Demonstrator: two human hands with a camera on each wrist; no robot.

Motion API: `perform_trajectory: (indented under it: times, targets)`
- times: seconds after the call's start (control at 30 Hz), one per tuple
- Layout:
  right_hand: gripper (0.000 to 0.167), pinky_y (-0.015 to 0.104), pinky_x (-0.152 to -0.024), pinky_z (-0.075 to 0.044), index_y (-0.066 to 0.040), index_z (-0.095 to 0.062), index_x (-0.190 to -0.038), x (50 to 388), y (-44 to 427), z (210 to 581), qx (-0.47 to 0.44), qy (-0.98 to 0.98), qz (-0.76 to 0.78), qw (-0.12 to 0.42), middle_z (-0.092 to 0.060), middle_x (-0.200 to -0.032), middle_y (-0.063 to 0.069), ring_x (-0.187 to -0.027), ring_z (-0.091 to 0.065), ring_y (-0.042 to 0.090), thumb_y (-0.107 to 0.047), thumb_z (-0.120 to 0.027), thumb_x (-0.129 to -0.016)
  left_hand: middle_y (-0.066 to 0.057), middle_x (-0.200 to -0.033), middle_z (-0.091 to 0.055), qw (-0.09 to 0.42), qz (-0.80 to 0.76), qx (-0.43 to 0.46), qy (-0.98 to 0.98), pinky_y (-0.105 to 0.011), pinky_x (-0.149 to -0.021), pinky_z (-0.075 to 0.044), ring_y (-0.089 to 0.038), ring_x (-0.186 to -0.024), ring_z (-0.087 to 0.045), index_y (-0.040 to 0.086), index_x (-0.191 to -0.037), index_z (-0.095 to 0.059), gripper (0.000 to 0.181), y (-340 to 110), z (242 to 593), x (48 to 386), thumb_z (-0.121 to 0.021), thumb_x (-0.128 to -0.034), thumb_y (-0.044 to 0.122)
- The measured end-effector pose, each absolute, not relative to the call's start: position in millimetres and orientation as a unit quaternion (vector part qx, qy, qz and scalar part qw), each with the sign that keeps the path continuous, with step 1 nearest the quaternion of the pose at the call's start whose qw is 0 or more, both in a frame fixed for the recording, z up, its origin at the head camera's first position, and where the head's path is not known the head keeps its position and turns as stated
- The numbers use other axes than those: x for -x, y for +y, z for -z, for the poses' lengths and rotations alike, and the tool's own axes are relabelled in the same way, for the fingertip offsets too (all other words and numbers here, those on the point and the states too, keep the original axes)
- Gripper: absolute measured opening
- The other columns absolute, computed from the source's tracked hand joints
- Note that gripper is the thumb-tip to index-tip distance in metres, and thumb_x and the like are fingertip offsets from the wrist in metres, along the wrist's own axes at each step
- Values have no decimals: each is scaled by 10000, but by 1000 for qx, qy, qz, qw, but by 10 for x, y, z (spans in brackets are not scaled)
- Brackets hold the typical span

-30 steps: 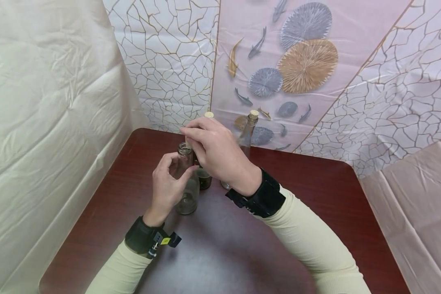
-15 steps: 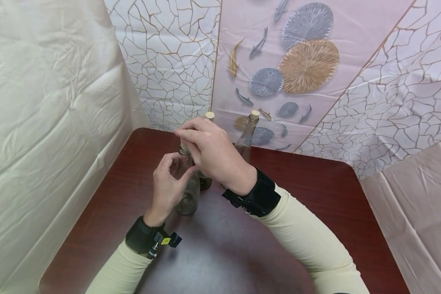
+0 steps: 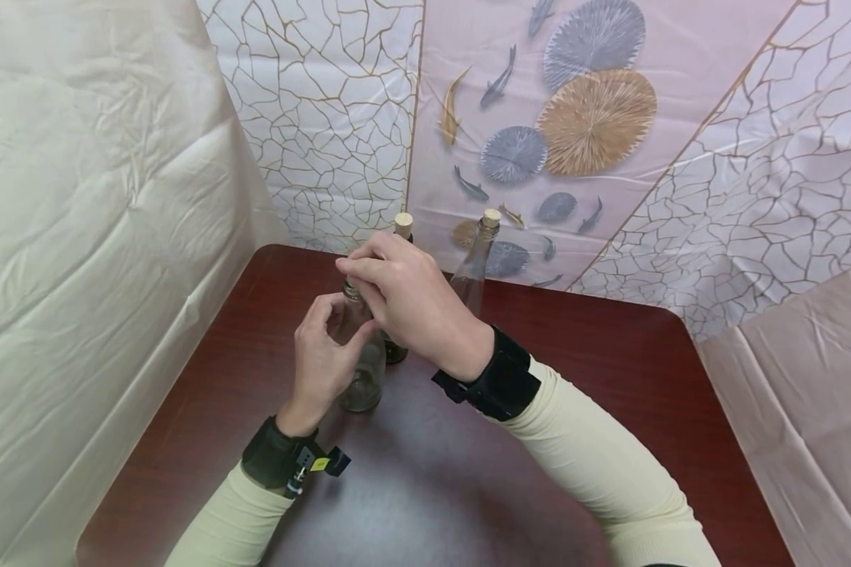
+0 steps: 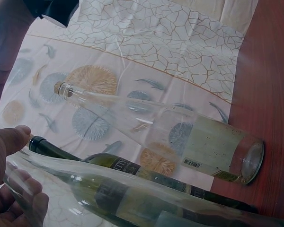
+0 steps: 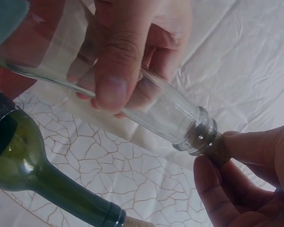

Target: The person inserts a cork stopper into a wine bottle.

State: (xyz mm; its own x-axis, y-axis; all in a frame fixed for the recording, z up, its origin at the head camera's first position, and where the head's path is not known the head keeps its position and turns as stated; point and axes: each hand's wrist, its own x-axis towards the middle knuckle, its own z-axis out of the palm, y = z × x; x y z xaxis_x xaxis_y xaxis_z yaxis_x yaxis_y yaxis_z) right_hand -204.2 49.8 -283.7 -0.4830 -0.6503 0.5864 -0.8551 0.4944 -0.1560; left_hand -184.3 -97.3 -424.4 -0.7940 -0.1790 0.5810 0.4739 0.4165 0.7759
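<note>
Curled round the upper part of a clear glass bottle (image 3: 364, 382), my left hand (image 3: 319, 358) holds it upright on the table. Over its mouth, my right hand (image 3: 418, 303) pinches a cork (image 5: 219, 152) between thumb and fingers. In the right wrist view the cork's lower end sits inside the bottle's ringed neck (image 5: 199, 130). From the head view, the right fingers cover the cork. Close behind stands a green wine bottle (image 5: 21, 146), corked and partly hidden by my right hand. A taller clear bottle (image 3: 473, 272) with a cork (image 3: 492, 218) stands further right.
The dark red-brown table (image 3: 574, 378) has rounded far corners. Patterned cloth (image 3: 326, 118) hangs behind it, and plain pale cloth (image 3: 99, 236) hangs at the left. In the left wrist view, the tall clear bottle (image 4: 203, 146) bears a pale label.
My right hand has shifted slightly left, bringing the cork from beside the bottle's open mouth into it. My left hand and its bottle have stayed in place.
</note>
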Motion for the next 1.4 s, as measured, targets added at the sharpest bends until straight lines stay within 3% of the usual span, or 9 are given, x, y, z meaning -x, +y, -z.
perform_trajectory:
  times: [0.23, 0.47, 0.63, 0.77, 0.97, 1.13, 1.4]
  targets:
    - [245, 333, -859, -545, -78, -777, -1228, 2039, 488, 2870, -451, -827, -231, 245, -720, -1081, 53, -1021, -673, 201, -59, -668, -1009, -148, -1076, -649, 315, 530, 95, -781, -358, -900, -539, -244, -1012, -651, -2, -1147, -626, 411, -973, 4248, 1857, -880, -848, 120]
    - [249, 323, -852, -537, -78, -772, -1238, 2049, 478, 2889, -451, -826, -233, 244, -716, -1089, 49, -1017, -669, 194, -66, -666, -1013, -148, -1074, -656, 317, 531, 94, -781, -277, -900, -523, -238, -1004, -657, -6, -1150, -628, 414, -982, 4255, 1855, -882, -844, 110]
    - [249, 317, -873, -542, -81, -774, -1234, 2062, 475, 2869, -451, -830, -227, 236, -729, -1092, 37, -1035, -673, 185, -65, -669, -1009, -147, -1087, -658, 315, 530, 94, -781, -380, -914, -549, -259, -1021, -662, 7, -1153, -630, 410, -985, 4264, 1856, -880, -849, 126]
    - [240, 309, -901, -556, -83, -779, -1221, 2080, 480, 2777, -455, -841, -213, 200, -737, -1111, 38, -1052, -685, 175, -70, -668, -1008, -144, -1073, -656, 319, 526, 95, -783, -404, -872, -544, -254, -983, -649, 23, -1135, -632, 399, -986, 4268, 1856, -881, -853, 156]
    - [200, 324, -884, -565, -108, -789, -1178, 2124, 480, 2540, -451, -867, -174, 121, -722, -1132, 30, -1020, -691, 163, -136, -698, -1002, -138, -1026, -654, 331, 514, 94, -786, -264, -780, -466, -223, -882, -599, 28, -1118, -632, 405, -979, 4268, 1866, -890, -847, 182]
    - [165, 355, -899, -557, -105, -801, -1125, 2170, 440, 2344, -458, -874, -140, 77, -754, -1104, 40, -1009, -701, 185, -159, -714, -995, -130, -1024, -659, 333, 517, 94, -783, -211, -784, -442, -210, -881, -589, 31, -1109, -636, 404, -975, 4266, 1873, -896, -840, 184]
    - [80, 328, -891, -547, -148, -822, -966, 2239, 288, 2041, -448, -890, -89, 10, -788, -992, -27, -976, -695, 155, -199, -760, -961, -118, -1022, -654, 329, 527, 96, -777, -220, -785, -440, -202, -886, -573, 30, -1087, -637, 389, -969, 4271, 1879, -898, -837, 176]
